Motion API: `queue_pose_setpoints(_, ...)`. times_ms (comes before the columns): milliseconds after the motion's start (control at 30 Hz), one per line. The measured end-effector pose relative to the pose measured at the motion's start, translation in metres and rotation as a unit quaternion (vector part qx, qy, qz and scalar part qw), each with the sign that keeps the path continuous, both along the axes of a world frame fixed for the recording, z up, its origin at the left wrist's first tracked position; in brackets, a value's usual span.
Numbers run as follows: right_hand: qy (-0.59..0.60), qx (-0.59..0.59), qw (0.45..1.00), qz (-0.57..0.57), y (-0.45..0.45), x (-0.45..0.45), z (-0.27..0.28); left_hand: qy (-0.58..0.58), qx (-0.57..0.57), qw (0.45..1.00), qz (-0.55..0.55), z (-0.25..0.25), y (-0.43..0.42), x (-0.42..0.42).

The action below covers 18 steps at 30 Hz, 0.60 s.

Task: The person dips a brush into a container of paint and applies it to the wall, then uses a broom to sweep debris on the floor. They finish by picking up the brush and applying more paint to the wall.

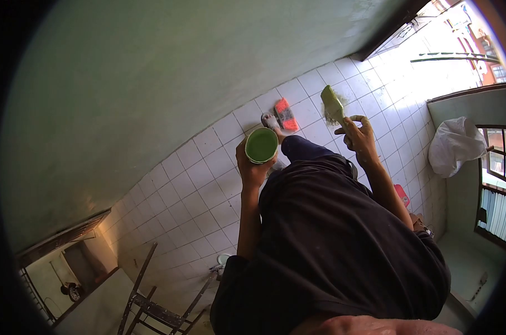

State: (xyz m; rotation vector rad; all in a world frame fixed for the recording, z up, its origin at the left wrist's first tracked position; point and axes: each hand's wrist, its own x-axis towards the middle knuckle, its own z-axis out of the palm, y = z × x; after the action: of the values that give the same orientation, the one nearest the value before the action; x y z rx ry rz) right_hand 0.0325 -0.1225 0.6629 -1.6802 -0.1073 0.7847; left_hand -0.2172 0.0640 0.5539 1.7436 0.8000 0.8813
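Observation:
A round tub of green paint (262, 145) is in my left hand (252, 166), its open top facing up and my fingers wrapped round its side. My right hand (361, 139) grips the handle of a wide paintbrush (333, 104), whose bristle end is coated in green and points away from me. Tub and brush are apart, with the brush to the right. Along the left and top runs a pale green wall (152, 72); neither hand touches it.
White tiles cover the floor (200, 192). A red and grey packet (286, 115) lies near my foot. A dark metal frame (161, 312) stands at the lower left, a white sack (456, 146) at the right by a window. Bright light enters through an opening at the upper right.

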Motion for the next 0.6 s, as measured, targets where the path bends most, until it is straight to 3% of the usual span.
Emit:
queue_pose_setpoints(233,-0.010,0.039,0.999,-0.013,0.006,0.017,-0.010,-0.031,-0.053,0.997,-0.046,0.014,-0.001,0.008)
queue_pose_setpoints(333,-0.048,0.045,0.998,-0.017,0.016,0.038,-0.002,0.034,0.025,0.999,-0.008,0.006,-0.001,0.011)
queue_pose_setpoints(600,-0.066,0.033,0.997,-0.039,0.013,0.103,0.004,0.023,-0.021,0.999,-0.036,-0.002,0.006,0.063)
